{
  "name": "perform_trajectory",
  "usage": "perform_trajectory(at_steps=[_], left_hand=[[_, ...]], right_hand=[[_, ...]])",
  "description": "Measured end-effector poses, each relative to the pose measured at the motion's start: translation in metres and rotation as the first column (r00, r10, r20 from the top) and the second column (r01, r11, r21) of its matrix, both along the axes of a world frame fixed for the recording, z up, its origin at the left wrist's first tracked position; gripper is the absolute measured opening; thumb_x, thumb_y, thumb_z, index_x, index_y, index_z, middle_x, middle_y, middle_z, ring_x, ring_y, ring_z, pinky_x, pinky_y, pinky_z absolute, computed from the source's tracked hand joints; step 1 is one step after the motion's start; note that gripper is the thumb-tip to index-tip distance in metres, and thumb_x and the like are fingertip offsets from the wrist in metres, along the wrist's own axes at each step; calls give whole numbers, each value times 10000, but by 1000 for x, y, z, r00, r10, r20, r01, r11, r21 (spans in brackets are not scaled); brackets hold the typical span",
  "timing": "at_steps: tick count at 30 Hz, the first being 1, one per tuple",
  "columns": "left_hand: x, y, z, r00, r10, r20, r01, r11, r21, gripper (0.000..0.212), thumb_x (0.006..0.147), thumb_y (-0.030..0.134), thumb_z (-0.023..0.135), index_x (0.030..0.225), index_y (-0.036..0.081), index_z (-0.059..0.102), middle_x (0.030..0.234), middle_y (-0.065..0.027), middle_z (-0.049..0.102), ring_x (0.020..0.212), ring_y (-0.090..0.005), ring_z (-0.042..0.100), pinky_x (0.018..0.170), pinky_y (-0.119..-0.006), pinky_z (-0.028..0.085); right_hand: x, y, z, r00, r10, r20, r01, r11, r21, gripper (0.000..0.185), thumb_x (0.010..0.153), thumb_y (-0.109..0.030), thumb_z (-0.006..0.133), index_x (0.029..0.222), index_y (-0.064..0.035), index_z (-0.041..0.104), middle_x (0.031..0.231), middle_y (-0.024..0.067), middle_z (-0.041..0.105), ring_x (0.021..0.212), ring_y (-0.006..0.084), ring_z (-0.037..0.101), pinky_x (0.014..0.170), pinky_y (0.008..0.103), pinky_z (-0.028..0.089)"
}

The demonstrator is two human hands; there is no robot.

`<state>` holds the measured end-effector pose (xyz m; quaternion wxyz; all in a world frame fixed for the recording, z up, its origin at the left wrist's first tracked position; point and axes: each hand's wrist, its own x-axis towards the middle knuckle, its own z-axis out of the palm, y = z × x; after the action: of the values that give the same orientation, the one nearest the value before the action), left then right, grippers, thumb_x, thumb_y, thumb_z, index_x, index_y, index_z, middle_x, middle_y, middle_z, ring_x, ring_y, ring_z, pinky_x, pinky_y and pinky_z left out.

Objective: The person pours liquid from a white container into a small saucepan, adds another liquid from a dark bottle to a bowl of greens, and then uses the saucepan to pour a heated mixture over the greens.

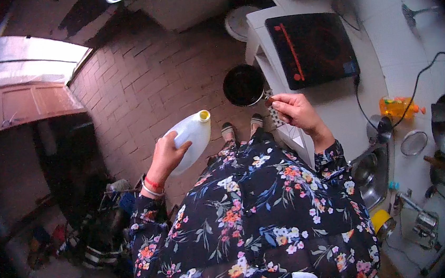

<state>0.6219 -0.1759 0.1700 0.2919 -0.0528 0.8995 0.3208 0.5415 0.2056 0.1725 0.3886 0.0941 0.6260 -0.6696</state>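
My left hand (167, 155) grips a translucent white plastic bottle (191, 141) around its body, its open mouth with a yellowish rim tilted up and to the right. My right hand (295, 110) is closed on the brown handle of a dark round pan (244, 85). The pan hangs over the brick floor beside the white counter's edge, left of a black induction cooktop (314, 49). What the pan holds is too dark to tell. Bottle and pan are apart.
A steel sink (371, 173) is set in the white counter (346, 100) at the right. Behind it lie an orange-yellow bottle (396, 108), a round strainer (413, 143) and black cables. A white round lid or basin (241, 23) stands near the counter's far end.
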Motion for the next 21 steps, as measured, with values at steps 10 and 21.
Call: perform_trajectory(at_steps=[10,21], left_hand=[[13,12,-10,889,308,-338,-247,945,213,274,817,150,752,957,-49,626,829,-228,685,757,-290,703,655,-359,521],[24,-6,22,876,314,-367,-306,949,82,204,873,149,716,975,-8,635,663,10,560,507,-63,470,455,-232,364]], right_hand=[[-14,49,52,925,-179,-336,256,945,202,217,986,-152,554,1098,2,657,654,-72,490,530,3,414,461,173,310],[-2,73,16,883,-278,-379,374,904,207,231,978,-188,562,1078,-5,660,610,-70,465,509,9,403,456,187,290]])
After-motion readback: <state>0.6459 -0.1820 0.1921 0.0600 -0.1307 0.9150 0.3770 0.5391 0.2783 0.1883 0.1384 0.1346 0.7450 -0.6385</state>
